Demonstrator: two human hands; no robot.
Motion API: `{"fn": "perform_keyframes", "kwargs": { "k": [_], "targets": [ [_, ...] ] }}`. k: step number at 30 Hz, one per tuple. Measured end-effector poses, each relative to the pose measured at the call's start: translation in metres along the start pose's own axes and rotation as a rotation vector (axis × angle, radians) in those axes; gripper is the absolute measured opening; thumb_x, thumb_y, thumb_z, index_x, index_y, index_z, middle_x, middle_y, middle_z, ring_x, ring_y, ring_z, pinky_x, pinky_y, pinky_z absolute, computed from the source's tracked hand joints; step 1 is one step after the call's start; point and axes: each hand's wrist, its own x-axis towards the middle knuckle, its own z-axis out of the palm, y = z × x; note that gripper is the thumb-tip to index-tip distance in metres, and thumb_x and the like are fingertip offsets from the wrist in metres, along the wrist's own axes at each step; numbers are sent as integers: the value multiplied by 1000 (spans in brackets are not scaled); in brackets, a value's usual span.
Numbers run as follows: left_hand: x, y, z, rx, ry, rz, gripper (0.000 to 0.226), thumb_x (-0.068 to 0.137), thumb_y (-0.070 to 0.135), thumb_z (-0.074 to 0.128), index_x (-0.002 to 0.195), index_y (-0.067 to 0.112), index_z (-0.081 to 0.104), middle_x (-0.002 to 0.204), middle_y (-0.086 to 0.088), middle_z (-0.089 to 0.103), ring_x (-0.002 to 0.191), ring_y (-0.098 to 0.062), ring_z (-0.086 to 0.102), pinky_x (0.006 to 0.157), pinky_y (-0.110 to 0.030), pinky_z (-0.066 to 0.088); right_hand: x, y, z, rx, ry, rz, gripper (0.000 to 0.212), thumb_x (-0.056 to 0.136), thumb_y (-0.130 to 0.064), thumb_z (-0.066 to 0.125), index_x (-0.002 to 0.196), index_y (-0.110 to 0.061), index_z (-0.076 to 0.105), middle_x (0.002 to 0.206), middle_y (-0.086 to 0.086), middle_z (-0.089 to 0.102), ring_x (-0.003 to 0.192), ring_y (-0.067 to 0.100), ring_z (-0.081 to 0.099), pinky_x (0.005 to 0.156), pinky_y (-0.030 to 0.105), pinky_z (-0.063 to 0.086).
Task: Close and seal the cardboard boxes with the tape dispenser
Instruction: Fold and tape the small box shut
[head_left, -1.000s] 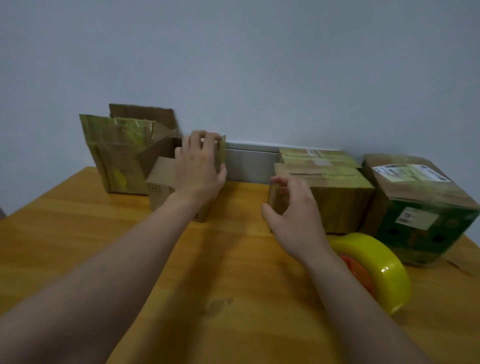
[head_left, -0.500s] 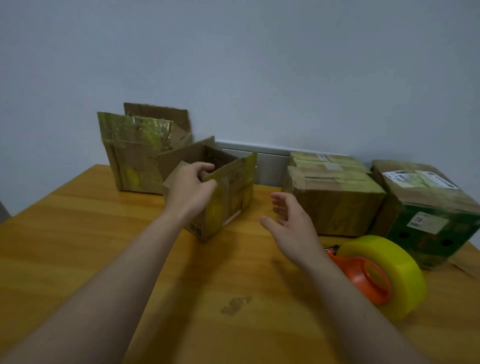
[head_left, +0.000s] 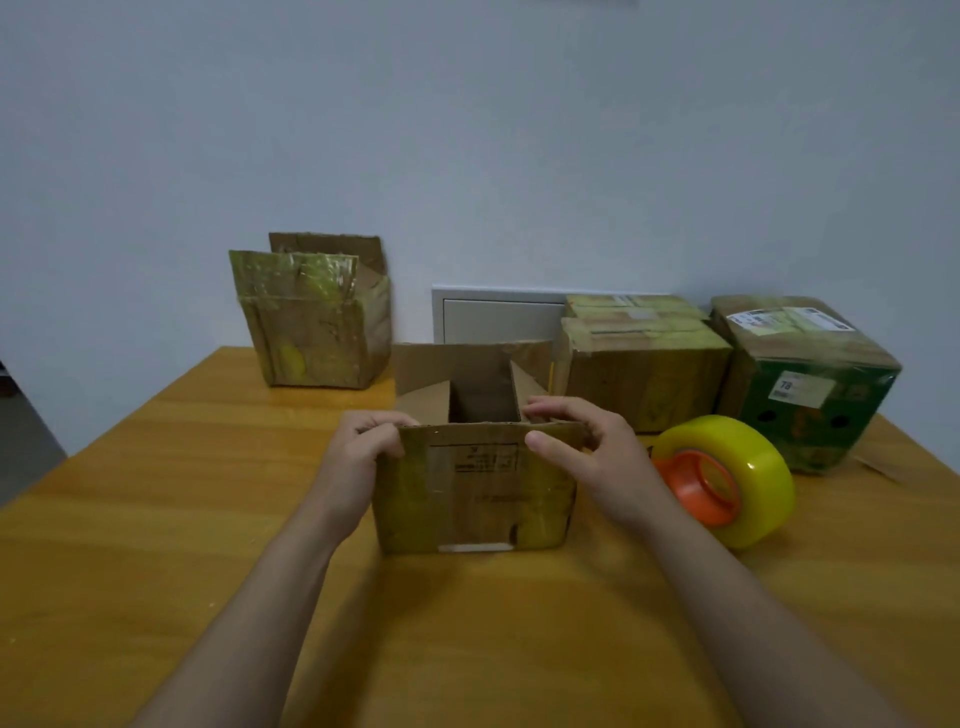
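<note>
While open box (head_left: 470, 499) sits between them on tabletop (head_left: 156, 519), left grip (head_left: 358, 462) curls round its near rim's left corner; right grip (head_left: 592, 457) pinches the right corner, thumb in front. Tape dispenser (head_left: 727, 478) just right of right grip.

Open box (head_left: 475, 488) centre table (head_left: 156, 519); tape dispenser (head_left: 724, 478) right; second open box (head_left: 317, 322) behind-left; sealed boxes (head_left: 644, 364) behind-right.

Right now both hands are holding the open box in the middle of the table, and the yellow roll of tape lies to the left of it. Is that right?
Not quite. The head view shows the roll of tape lying to the right of the open box, beside the right hand, not to the left. The rest stands: the left hand and the right hand both hold the box.
</note>
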Motion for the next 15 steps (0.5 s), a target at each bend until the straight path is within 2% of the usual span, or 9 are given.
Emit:
{"fn": "perform_keyframes", "kwargs": {
  "k": [4,7,9,10,11,13,15],
  "targets": [
    [-5,6,9,-12,-105,-15,32,67,16,43,71,-4,67,72,-18,63,72,-21,61,60,-24,51,-16,9,-4,16,11,-26,41,84,-61,63,112,-33,76,126,-19,69,123,2,59,103,46,52],
    [0,5,8,36,-180,-55,40,71,27,47,79,-6,68,86,-30,64,84,-33,63,71,-36,50,-24,13,-6,105,-37,8,40,90,-55,64,103,-21,80,105,-1,77,104,18,71,89,55,58],
    [6,8,5,86,-210,-96,42,72,33,50,87,1,73,94,-25,67,93,-39,64,77,-45,48,-27,14,-7,145,-42,39,52,93,-59,60,97,-10,78,95,11,77,93,30,73,83,60,57],
    [8,11,3,107,-219,-99,38,73,30,52,93,8,75,97,-19,70,96,-35,66,78,-46,51,-28,17,-7,153,-34,51,57,94,-61,58,95,-7,77,92,14,77,90,34,73,80,61,57],
    [10,14,4,121,-211,-97,37,74,26,53,101,17,75,103,-13,71,100,-30,68,81,-44,55,-28,19,-6,153,-20,63,62,95,-64,55,91,-5,75,89,17,75,86,37,72,77,62,56],
    [13,20,5,201,-111,-56,49,73,26,58,121,34,67,120,-3,63,114,-22,64,90,-39,56,-29,23,-2,159,10,89,80,94,-73,50,84,4,68,83,27,70,80,50,65,68,66,53],
    [17,24,8,424,22,68,71,69,36,62,138,43,51,142,4,48,135,-19,47,104,-37,46,-28,29,4,168,60,94,86,91,-78,50,73,6,58,72,30,62,67,50,59,59,63,50]
  ]
}}
